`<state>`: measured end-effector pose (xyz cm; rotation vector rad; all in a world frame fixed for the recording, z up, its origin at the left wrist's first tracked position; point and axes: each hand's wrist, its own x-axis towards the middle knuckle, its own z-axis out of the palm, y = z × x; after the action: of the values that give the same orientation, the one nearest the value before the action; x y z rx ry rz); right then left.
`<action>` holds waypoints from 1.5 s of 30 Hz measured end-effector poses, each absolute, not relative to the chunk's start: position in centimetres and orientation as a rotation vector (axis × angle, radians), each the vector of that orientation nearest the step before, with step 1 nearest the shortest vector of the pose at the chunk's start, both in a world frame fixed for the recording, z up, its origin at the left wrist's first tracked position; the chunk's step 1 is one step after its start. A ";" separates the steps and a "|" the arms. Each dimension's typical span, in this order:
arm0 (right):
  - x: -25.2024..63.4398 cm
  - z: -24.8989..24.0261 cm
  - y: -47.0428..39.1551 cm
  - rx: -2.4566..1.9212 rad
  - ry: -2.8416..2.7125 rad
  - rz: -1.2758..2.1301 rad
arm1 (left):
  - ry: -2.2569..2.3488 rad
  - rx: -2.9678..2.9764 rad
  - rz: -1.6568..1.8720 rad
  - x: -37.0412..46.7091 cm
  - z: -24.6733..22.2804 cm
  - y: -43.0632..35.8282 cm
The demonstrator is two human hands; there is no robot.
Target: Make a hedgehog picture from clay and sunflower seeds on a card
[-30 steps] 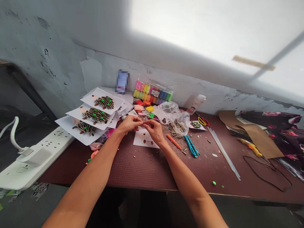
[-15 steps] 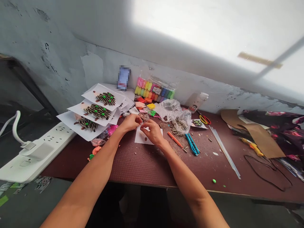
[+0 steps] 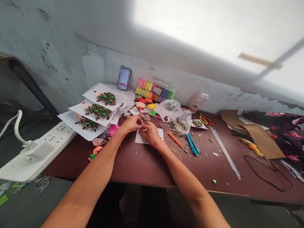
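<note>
Left hand [image 3: 131, 124], right hand [image 3: 151, 134] close together over white card [image 3: 139, 138], back from tabletop's [image 3: 133, 167] front edge; fingertips bunched, can't tell on what; likely placing detail; next calls for light, steady press.

left: white power strip [image 3: 57, 142] | back: white bottle [image 3: 199, 102] | right: floral cloth [image 3: 282, 128], brown card [image 3: 264, 142]

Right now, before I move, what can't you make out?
Head view:
- Anything between the left hand and right hand: too small, hidden by fingers.
- Middle of the white paper: covered by the right hand.
- Screen of the phone: blurred.
- Floral cloth: cut off by the right edge.
</note>
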<state>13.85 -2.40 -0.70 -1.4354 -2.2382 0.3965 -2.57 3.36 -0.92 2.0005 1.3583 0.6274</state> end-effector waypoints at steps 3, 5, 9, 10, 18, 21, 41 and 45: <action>13.7 -0.6 -2.5 -1.467 -2.269 0.371 | 1.341 1.984 0.624 -2.6 -1.0 3.5; 13.6 -0.3 -2.7 -1.486 -2.302 0.345 | 1.328 1.952 0.624 -2.7 -1.0 3.5; 13.8 0.4 -3.2 -1.469 -2.387 0.278 | 1.329 1.928 0.633 -2.8 -0.9 3.5; 13.9 0.6 -3.3 -1.463 -2.407 0.264 | 1.333 1.932 0.632 -2.8 -0.9 3.5; 14.0 1.2 -3.5 -1.487 -2.523 0.181 | 1.358 1.970 0.633 -2.6 -0.9 3.4; 13.9 1.5 -3.6 -1.486 -2.571 0.160 | 1.343 1.935 0.628 -2.7 -0.8 3.4; 13.9 3.0 -4.4 -1.584 -2.655 0.138 | 1.364 1.958 0.546 -2.6 -0.1 3.0; 13.9 3.0 -4.4 -1.609 -2.626 0.139 | 1.361 1.966 0.540 -2.6 -0.1 2.9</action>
<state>13.91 -4.45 2.99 -1.6090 -2.6264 0.1393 -2.63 2.95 -0.13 1.9661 1.3615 0.5399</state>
